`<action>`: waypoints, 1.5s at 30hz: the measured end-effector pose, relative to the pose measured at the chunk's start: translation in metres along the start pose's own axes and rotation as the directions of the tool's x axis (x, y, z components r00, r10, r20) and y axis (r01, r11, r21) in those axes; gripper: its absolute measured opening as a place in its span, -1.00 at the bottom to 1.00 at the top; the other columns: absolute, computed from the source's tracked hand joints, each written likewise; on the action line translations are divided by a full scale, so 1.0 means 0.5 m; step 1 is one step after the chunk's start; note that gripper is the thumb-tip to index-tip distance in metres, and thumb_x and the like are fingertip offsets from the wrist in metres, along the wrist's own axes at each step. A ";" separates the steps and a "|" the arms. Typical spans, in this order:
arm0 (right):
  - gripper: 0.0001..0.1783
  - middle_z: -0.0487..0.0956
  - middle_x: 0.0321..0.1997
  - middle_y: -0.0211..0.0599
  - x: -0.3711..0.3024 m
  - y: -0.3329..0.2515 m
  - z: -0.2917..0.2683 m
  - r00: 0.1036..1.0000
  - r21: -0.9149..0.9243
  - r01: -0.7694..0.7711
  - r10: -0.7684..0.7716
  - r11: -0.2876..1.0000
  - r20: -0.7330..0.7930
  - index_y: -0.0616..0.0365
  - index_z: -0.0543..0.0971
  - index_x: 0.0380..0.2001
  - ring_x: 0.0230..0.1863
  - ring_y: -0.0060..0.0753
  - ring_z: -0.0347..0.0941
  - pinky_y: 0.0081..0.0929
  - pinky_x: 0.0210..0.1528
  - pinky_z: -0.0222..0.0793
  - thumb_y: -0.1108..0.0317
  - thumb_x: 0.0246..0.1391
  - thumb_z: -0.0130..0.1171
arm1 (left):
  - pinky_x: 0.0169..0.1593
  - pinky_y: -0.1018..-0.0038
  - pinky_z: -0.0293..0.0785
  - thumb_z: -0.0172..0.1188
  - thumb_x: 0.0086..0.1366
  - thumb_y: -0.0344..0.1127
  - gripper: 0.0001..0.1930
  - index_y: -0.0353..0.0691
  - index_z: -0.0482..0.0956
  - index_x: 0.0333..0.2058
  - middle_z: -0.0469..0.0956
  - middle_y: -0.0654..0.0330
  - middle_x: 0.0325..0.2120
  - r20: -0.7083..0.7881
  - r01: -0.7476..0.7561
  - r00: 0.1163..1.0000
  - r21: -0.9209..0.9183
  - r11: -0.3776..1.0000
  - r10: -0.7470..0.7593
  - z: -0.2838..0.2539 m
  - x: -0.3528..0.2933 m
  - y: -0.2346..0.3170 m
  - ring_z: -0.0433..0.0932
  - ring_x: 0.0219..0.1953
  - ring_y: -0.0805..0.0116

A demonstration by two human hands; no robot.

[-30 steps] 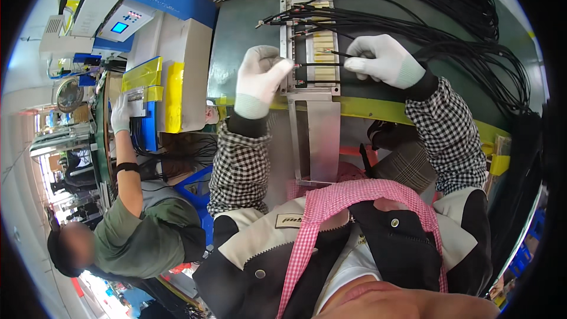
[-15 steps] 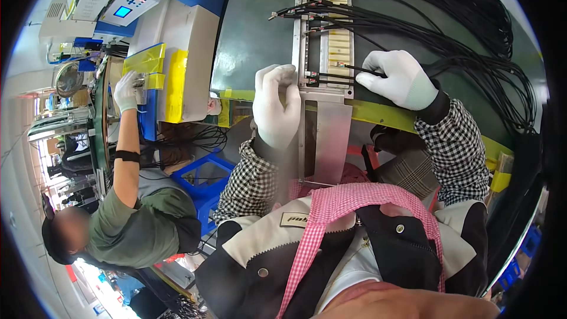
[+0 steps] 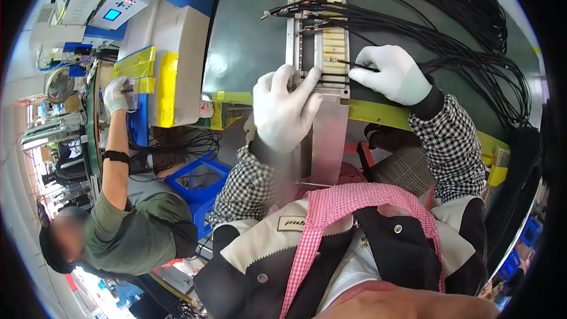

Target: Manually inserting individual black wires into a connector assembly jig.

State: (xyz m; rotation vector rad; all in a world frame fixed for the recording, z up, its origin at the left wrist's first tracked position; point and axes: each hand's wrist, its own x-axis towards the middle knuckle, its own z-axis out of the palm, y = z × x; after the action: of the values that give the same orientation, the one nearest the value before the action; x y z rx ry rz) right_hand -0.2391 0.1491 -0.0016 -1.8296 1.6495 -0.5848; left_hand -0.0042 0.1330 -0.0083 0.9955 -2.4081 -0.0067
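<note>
A metal fixture (image 3: 290, 41) with a row of cream slots (image 3: 334, 47) lies on the green work table. Several black cables with small connector ends cross its far part. My right hand (image 3: 394, 75), in a white glove, pinches a thin black cable (image 3: 348, 65) at the fixture's right side; that cable's end lies over the slots. My left hand (image 3: 282, 109), also gloved, is at the fixture's near left corner with fingers spread. Its index fingertip reaches onto the connector ends of the nearest cables and partly hides them.
A thick bundle of black cables (image 3: 455, 6) fills the far right of the table (image 3: 248, 35). A metal plate (image 3: 329, 142) juts toward me past the yellow-taped edge (image 3: 378, 114). At left, a co-worker's gloved hand (image 3: 116, 95) is by a blue-and-white machine (image 3: 177, 29). A blue stool (image 3: 204, 198) stands below.
My left hand has spread its fingers and moved its index finger right, onto the near cable ends. My right hand still pinches the cable, nearly in place. The view has shifted slightly.
</note>
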 end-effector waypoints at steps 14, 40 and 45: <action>-0.73 0.57 -0.53 -0.34 0.010 0.018 -0.013 0.986 0.038 0.131 -0.127 0.991 -0.109 0.14 0.62 -0.35 -0.53 -0.32 0.44 -0.50 -0.43 0.33 0.17 -0.02 0.18 | -0.06 0.31 0.39 0.15 0.13 -0.02 -0.52 -0.28 0.48 -0.09 0.42 0.11 -0.15 0.042 -0.123 0.991 -0.025 0.992 0.124 0.038 0.017 0.042 0.42 -0.17 0.13; -0.85 0.59 -0.53 -0.42 0.020 -0.022 0.043 0.918 -0.106 0.233 -0.255 0.967 -0.305 0.10 0.60 -0.36 -0.58 -0.43 0.44 -0.55 -0.48 0.31 0.37 -0.07 0.21 | -0.20 0.61 0.39 0.05 0.20 -0.56 -0.72 -0.39 0.48 -0.09 0.44 0.13 -0.20 -0.065 0.336 0.881 -0.612 0.716 -0.469 0.043 0.013 -0.035 0.43 -0.31 0.45; -0.87 0.58 -0.54 -0.42 0.019 -0.024 0.046 0.901 -0.106 0.267 -0.287 0.958 -0.324 0.10 0.60 -0.38 -0.59 -0.42 0.43 -0.54 -0.49 0.30 0.37 -0.08 0.21 | -0.18 0.62 0.39 0.02 0.20 -0.57 -0.71 -0.40 0.46 -0.07 0.44 0.14 -0.21 -0.117 0.290 0.890 -0.600 0.746 -0.440 0.041 0.010 -0.037 0.42 -0.30 0.45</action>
State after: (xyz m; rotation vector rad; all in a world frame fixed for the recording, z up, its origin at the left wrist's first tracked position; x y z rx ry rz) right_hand -0.2135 0.1433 -0.0104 -2.1198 1.6378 -1.0329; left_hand -0.0047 0.1125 -0.0274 1.0755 -1.7625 -0.6698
